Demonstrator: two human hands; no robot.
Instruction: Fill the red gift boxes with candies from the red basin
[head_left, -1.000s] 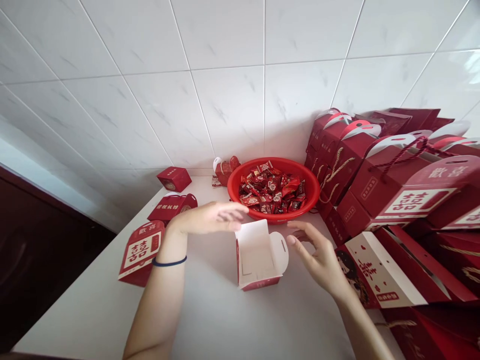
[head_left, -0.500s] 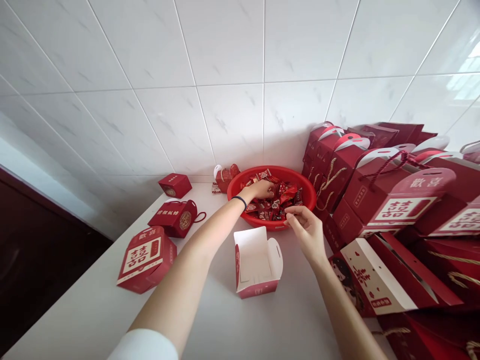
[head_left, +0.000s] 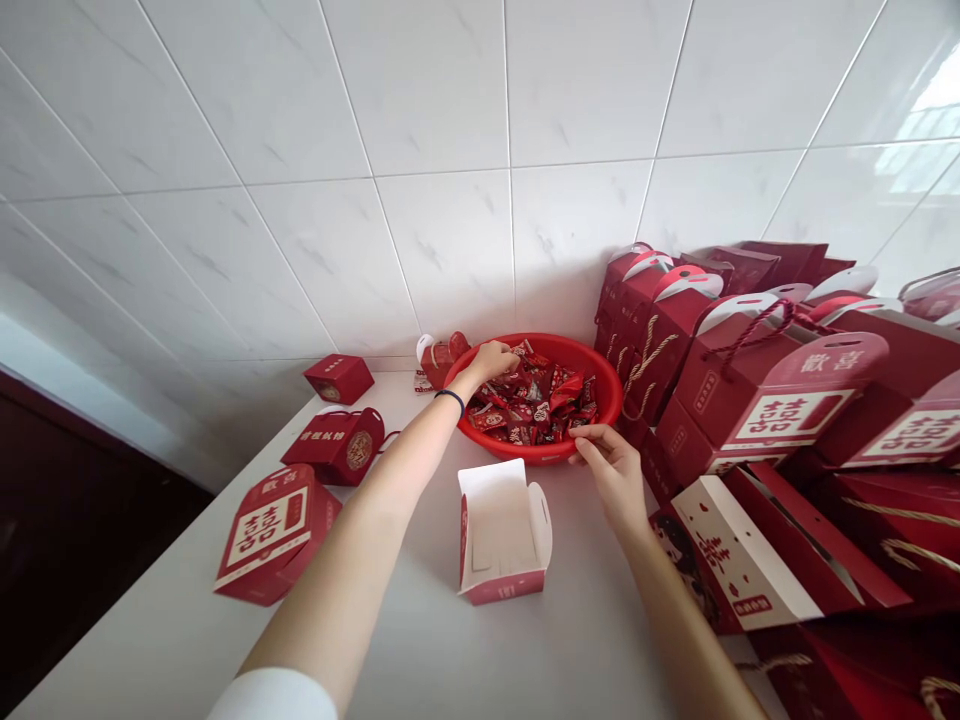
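The surface [head_left: 585, 640] was bordered by tiles [head_left: 450, 250]; left grip [head_left: 495, 362] was curled over candies [head_left: 540, 410], right grip [head_left: 604, 458] half-curled near basin [head_left: 611, 390]; any hold was unclear.

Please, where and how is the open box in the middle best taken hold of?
On the open box, probably pinch the rounded flap, coming from the right: it stands up thin and free on that side, where the right hand also is.

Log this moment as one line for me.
left hand: at wrapped candies in red basin | right hand: by basin's near rim | open box: on white table
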